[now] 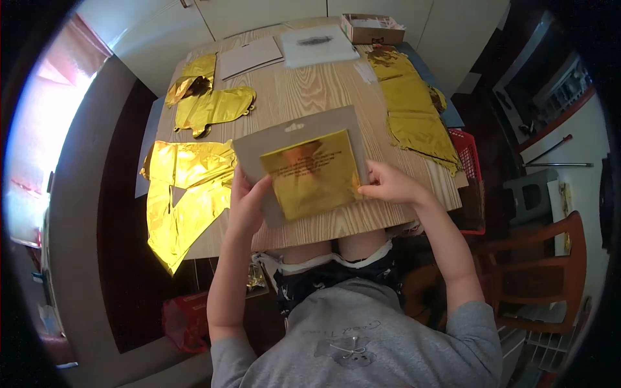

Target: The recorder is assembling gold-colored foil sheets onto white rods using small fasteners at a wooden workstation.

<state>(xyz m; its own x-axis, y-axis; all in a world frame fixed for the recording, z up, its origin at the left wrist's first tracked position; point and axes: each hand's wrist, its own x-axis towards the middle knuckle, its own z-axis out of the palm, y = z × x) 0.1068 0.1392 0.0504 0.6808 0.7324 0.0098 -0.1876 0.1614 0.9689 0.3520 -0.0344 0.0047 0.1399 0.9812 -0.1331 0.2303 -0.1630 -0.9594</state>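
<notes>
Over the near edge of the table I hold up a flat grey hanging card (252,155) with a slot near its top edge. A folded gold foil balloon (310,187) with small dark print lies against its face. My left hand (246,200) grips the card's left edge, thumb on the front. At the right edge, my right hand (391,183) pinches the card between thumb and fingers. Close to my left hand, an unfolded gold foil balloon (194,187) lies flat, one pointed end hanging past the table edge.
More flat gold foil balloons lie at the far left (217,107) and along the right side (414,100). At the back are a grey card stack (251,58), a clear plastic bag (320,48) and an open cardboard box (373,31). A red basket (467,155) and wooden chair (537,268) stand right.
</notes>
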